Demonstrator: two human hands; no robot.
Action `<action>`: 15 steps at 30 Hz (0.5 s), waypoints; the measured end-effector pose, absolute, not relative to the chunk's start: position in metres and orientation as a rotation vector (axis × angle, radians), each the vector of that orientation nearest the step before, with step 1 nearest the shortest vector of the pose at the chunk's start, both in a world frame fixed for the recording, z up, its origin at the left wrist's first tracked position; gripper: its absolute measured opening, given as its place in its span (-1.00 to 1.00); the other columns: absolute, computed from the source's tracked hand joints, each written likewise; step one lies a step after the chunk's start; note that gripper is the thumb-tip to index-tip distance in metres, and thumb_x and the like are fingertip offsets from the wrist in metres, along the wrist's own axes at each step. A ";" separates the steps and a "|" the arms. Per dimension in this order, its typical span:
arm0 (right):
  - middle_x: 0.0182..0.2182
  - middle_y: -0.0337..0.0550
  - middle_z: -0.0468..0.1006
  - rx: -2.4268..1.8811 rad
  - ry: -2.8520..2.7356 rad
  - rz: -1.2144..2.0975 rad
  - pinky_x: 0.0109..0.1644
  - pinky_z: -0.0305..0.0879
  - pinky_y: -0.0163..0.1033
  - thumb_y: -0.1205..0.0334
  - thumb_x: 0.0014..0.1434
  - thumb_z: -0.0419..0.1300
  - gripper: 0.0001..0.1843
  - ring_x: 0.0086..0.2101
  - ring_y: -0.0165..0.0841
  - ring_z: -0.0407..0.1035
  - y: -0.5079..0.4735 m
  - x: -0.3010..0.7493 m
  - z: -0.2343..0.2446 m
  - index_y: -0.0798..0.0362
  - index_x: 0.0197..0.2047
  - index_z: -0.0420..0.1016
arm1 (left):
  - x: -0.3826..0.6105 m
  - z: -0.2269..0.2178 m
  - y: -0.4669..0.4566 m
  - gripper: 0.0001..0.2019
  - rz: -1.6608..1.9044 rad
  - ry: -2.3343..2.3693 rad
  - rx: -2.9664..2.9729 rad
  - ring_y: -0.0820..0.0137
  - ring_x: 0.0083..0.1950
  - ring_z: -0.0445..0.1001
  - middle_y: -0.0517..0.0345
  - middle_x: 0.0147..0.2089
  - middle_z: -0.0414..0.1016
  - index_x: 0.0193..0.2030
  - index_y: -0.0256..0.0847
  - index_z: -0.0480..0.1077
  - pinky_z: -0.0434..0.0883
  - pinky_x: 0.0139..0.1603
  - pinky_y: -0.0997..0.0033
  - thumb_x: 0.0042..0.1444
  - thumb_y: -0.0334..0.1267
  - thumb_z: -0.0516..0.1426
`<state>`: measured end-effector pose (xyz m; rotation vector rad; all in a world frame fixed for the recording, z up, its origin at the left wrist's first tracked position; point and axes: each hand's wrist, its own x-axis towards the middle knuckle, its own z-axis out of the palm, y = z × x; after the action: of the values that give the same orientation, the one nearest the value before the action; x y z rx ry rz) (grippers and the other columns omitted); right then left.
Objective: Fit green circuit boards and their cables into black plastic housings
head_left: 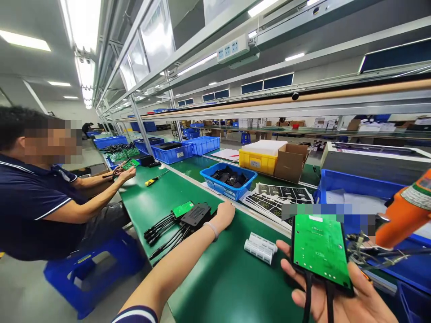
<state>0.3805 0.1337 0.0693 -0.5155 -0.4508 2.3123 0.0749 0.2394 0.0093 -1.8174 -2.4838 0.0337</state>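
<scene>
My right hand (365, 291) grips a green circuit board (319, 251) seated in a black housing, its fingers around the edges. Black cables hang down from the board's near edge. My left hand (224, 216) is closed over the table, just right of a black slotted case (197, 214); whatever it may hold is hidden. Beside that case lies another green board (182, 209) with several black cables. Between my hands, white ribbed cylinders (258, 247) rest on the green tabletop (215, 273).
A blue basket (229, 190) of black parts stands beyond my left hand, near printed black sheets (269, 202). An orange tool (406, 211) juts in at right above a blue bin (353, 179). At left, a seated co-worker (37, 193) holds a board; a yellow screwdriver (153, 180) lies nearby.
</scene>
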 end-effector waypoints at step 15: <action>0.18 0.07 0.46 -0.195 -0.715 2.321 -0.16 0.54 -0.11 -0.18 0.23 0.08 -0.44 0.02 0.00 0.50 0.116 0.403 0.079 -0.05 0.11 0.57 | 0.093 -0.015 0.207 -0.35 0.044 -2.867 -1.598 0.00 0.29 0.30 -0.15 0.37 0.20 0.37 -0.16 0.13 0.33 0.21 -0.15 0.21 -0.04 0.21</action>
<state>0.4026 0.1163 0.0788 -0.1946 -0.7153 2.3209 0.0928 0.2072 -0.0153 -1.5984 -2.8673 0.0436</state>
